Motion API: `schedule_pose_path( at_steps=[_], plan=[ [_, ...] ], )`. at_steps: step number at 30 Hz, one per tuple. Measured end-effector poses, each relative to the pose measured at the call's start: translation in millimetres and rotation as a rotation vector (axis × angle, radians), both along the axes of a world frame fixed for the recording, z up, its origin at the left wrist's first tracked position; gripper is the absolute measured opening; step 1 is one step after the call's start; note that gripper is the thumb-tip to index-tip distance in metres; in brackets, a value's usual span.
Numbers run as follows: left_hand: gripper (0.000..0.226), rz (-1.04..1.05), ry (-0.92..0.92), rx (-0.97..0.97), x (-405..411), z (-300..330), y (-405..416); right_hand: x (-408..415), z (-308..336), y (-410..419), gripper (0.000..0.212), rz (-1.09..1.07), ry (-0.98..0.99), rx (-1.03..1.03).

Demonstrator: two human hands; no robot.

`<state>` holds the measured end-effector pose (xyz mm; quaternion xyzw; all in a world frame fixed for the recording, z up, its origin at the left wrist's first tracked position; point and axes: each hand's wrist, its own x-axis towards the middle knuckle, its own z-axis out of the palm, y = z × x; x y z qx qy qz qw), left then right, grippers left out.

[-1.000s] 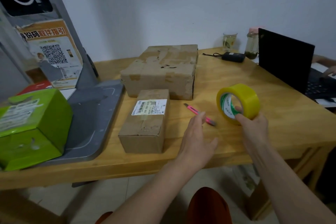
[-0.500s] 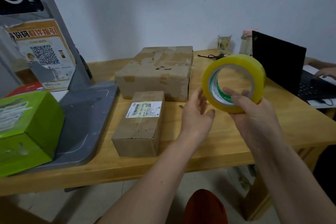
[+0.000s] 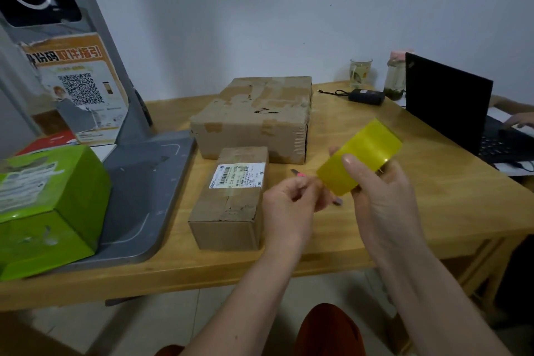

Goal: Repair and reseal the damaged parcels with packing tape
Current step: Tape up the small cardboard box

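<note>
Since the earlier frame the yellow roll of packing tape [image 3: 359, 157] has turned edge-on, gripped by the right hand [image 3: 381, 193] above the wooden table [image 3: 433, 182]. Left hand [image 3: 291, 205] pinches beside its rim; what it pinches is unclear. Recommendation: peel the free end squarely toward the small labelled cardboard parcel [image 3: 231, 202].

On the desk [image 3: 375, 243]: 2 brown cardboard parcels, center – lg [image 3: 254, 115], sm [image 3: 231, 205]; 1 green box [image 3: 49, 205], left; 1 yellow tape roll [image 3: 361, 153]; 1 pink cutter [image 3: 300, 173]; 2 glass jars, upper right [image 3: 360, 72] [image 3: 395, 78]; 1 laptop [image 3: 445, 104].

Pink cutter [image 3: 302, 174] — mostly hidden behind the left hand [image 3: 289, 205].
</note>
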<state>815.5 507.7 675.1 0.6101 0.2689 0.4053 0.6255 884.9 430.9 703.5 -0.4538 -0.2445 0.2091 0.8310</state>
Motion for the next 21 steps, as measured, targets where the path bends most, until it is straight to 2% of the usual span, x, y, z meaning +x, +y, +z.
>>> schedule_pose_path(
  at_steps=[3, 6, 8, 11, 12, 15, 17, 19, 21],
  plan=[
    [0.021, -0.149, 0.071, -0.104, -6, 5, 0, -2, -1, 0, 0.012, 0.008, -0.202, -0.004],
    [0.021, -0.245, 0.058, -0.255, -11, 10, 0, 7, -6, -5, 0.011, 0.108, -0.356, -0.005],
    [0.021, -0.253, 0.050, -0.301, -14, 13, -2, 17, -6, -8, 0.017, 0.217, -0.459, -0.007],
    [0.021, -0.212, 0.064, -0.275, -20, 16, -10, 45, -13, -8, 0.018, 0.137, -0.576, -0.115],
    [0.023, -0.216, 0.082, -0.250, -23, 16, -13, 56, -17, -7, 0.016, 0.091, -0.542, -0.146],
    [0.025, -0.245, 0.164, -0.181, -31, 21, -13, 72, -28, -6, 0.051, 0.154, -0.341, -0.107],
    [0.021, -0.225, 0.238, -0.136, -31, 22, -7, 73, -32, -2, 0.065, 0.220, -0.105, -0.049],
    [0.012, -0.186, 0.306, -0.071, -30, 22, -1, 69, -33, 1, 0.050, 0.265, 0.156, -0.037],
    [0.014, -0.129, 0.340, -0.011, -27, 18, 2, 66, -34, 2, 0.028, 0.259, 0.249, -0.072]
  ],
)
